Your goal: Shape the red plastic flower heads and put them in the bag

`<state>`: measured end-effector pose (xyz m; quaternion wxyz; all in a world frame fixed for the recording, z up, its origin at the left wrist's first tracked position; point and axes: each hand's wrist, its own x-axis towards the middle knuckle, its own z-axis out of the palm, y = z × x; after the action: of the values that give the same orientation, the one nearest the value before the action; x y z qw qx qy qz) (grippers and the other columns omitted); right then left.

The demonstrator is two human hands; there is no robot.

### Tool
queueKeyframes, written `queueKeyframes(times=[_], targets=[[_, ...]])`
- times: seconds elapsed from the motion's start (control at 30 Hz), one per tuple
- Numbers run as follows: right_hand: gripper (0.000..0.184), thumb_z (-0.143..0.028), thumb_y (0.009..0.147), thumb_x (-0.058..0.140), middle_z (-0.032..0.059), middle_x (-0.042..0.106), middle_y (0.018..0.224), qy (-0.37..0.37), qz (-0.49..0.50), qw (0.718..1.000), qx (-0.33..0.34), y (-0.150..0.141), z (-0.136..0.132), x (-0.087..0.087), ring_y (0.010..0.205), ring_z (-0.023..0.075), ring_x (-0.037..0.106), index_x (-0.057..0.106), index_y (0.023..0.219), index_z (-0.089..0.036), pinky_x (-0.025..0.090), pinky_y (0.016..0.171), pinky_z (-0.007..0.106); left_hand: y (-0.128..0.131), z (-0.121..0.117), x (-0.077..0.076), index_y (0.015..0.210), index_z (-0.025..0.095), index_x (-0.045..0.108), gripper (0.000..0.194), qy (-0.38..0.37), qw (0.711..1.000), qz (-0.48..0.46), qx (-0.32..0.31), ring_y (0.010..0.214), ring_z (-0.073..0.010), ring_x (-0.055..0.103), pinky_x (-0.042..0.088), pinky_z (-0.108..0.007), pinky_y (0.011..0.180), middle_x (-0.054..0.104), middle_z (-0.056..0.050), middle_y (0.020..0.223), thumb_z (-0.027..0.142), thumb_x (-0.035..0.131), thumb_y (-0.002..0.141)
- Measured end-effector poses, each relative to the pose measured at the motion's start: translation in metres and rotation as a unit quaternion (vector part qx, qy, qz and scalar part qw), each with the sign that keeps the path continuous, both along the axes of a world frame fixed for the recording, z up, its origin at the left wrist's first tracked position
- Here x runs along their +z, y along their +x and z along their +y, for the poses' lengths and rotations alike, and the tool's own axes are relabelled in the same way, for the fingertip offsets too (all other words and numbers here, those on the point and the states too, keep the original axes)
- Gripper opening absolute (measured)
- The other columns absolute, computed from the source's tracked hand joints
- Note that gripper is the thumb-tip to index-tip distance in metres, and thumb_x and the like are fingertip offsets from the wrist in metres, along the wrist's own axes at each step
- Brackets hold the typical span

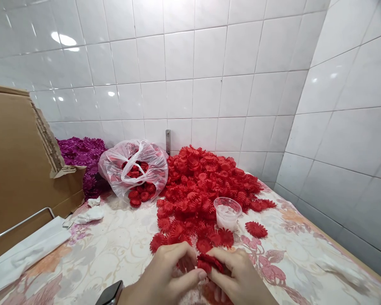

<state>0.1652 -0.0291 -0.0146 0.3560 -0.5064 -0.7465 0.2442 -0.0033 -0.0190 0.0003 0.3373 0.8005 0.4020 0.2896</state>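
Observation:
Low in the middle of the head view, my right hand [238, 273] pinches a red fabric flower [211, 260] that looks layered, its fingers closed on the edge. My left hand [173, 271] is curled with its thumb and index tips at the flower's left side; some of its fingers are hidden. Just ahead lies a big heap of red fabric flowers [200, 182], spilling toward my hands. A clear plastic cup [227, 214] with whitish contents stands at the heap's front right. One loose red flower [256, 229] lies to the right of the cup.
A tied clear plastic bag [114, 169] holds more red flowers. Behind it is a purple flower pile [79, 150]. A cardboard box [19, 156] stands at left, near crumpled white tissue [89, 215]. A floral tablecloth [114, 237] covers the table; tiled walls [209, 97] bound it.

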Motion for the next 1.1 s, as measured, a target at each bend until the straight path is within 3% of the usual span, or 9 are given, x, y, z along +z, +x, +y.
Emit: queueKeyframes(times=[0.13, 0.23, 0.4, 0.53, 0.63, 0.7, 0.8, 0.9, 1.1], targets=[[0.019, -0.015, 0.07, 0.055, -0.0044, 0.054, 0.047, 0.014, -0.043, 0.999, -0.006, -0.002, -0.001, -0.001, 0.048, 0.0115, 0.048, 0.056, 0.052, -0.019, 0.032, 0.05, 0.021, 0.001, -0.001, 0.004, 0.077, 0.016, 0.061, 0.015, -0.02, 0.999, 0.021, -0.012, 0.067, -0.0139, 0.056, 0.04, -0.02, 0.061, 0.065, -0.001, 0.073, 0.029, 0.055, 0.08], [0.012, -0.017, 0.074, 0.054, -0.0019, 0.065, 0.058, -0.003, -0.037, 0.999, -0.005, -0.002, -0.002, 0.002, 0.056, 0.015, 0.057, 0.064, 0.067, -0.02, 0.038, 0.054, 0.023, 0.002, -0.001, 0.005, 0.08, 0.016, 0.062, 0.018, -0.053, 0.998, -0.011, -0.017, 0.071, -0.0151, 0.057, 0.041, -0.021, 0.065, 0.065, -0.003, 0.077, 0.03, 0.051, 0.083], [0.027, -0.027, 0.083, 0.049, 0.004, 0.072, 0.093, -0.014, 0.022, 0.998, 0.06, 0.001, -0.001, 0.004, 0.078, 0.0215, 0.066, 0.064, 0.105, -0.025, 0.046, 0.07, 0.029, 0.001, 0.001, 0.0, 0.078, 0.016, 0.059, 0.022, -0.096, 0.989, -0.112, -0.017, 0.076, -0.0151, 0.056, 0.041, -0.023, 0.07, 0.062, -0.002, 0.078, 0.033, 0.047, 0.086], [0.036, -0.04, 0.083, 0.048, 0.0079, 0.071, 0.1, -0.041, 0.09, 0.995, 0.013, 0.005, 0.002, 0.001, 0.092, 0.0266, 0.063, 0.063, 0.112, -0.024, 0.047, 0.083, 0.038, 0.0, -0.001, -0.004, 0.08, 0.018, 0.053, 0.024, -0.133, 0.976, -0.173, 0.007, 0.075, -0.0137, 0.052, 0.041, -0.023, 0.07, 0.055, -0.001, 0.079, 0.039, 0.044, 0.087], [0.037, -0.044, 0.082, 0.05, 0.0081, 0.07, 0.097, -0.074, 0.177, 0.981, -0.01, 0.006, 0.005, 0.001, 0.095, 0.027, 0.062, 0.065, 0.107, -0.022, 0.049, 0.081, 0.039, -0.001, -0.001, 0.0, 0.08, 0.019, 0.051, 0.027, -0.151, 0.971, -0.185, 0.008, 0.077, -0.0142, 0.051, 0.042, -0.025, 0.072, 0.054, -0.001, 0.08, 0.042, 0.04, 0.088], [0.041, -0.046, 0.081, 0.049, 0.0084, 0.07, 0.089, -0.111, 0.249, 0.962, 0.0, 0.007, 0.008, 0.003, 0.088, 0.0259, 0.064, 0.062, 0.109, -0.019, 0.052, 0.074, 0.038, -0.003, 0.003, 0.003, 0.082, 0.019, 0.052, 0.027, -0.128, 0.974, -0.185, 0.026, 0.081, -0.0159, 0.052, 0.041, -0.028, 0.076, 0.056, -0.002, 0.083, 0.041, 0.037, 0.089], [0.045, -0.048, 0.08, 0.049, 0.0067, 0.067, 0.084, -0.153, 0.328, 0.932, 0.021, 0.007, 0.011, 0.005, 0.075, 0.0222, 0.065, 0.056, 0.113, -0.017, 0.054, 0.067, 0.038, -0.007, 0.013, 0.003, 0.087, 0.019, 0.052, 0.018, -0.031, 0.979, -0.166, 0.111, 0.087, -0.0191, 0.054, 0.04, -0.032, 0.081, 0.059, -0.005, 0.09, 0.033, 0.041, 0.087], [0.043, -0.047, 0.079, 0.051, 0.0046, 0.063, 0.082, -0.166, 0.332, 0.928, 0.03, 0.006, 0.012, 0.003, 0.07, 0.0192, 0.063, 0.054, 0.111, -0.017, 0.053, 0.068, 0.037, -0.011, 0.021, -0.002, 0.091, 0.021, 0.05, 0.012, 0.059, 0.972, -0.139, 0.178, 0.104, -0.0233, 0.05, 0.037, -0.037, 0.089, 0.056, -0.008, 0.106, 0.022, 0.051, 0.079], [0.043, -0.041, 0.081, 0.047, 0.004, 0.061, 0.077, -0.177, 0.32, 0.93, 0.035, 0.007, 0.015, -0.005, 0.07, 0.0191, 0.059, 0.051, 0.115, -0.015, 0.051, 0.063, 0.035, -0.01, 0.02, -0.006, 0.096, 0.021, 0.051, 0.021, 0.134, 0.969, -0.097, 0.181, 0.115, -0.026, 0.043, 0.032, -0.044, 0.098, 0.052, -0.01, 0.116, 0.017, 0.051, 0.075]])
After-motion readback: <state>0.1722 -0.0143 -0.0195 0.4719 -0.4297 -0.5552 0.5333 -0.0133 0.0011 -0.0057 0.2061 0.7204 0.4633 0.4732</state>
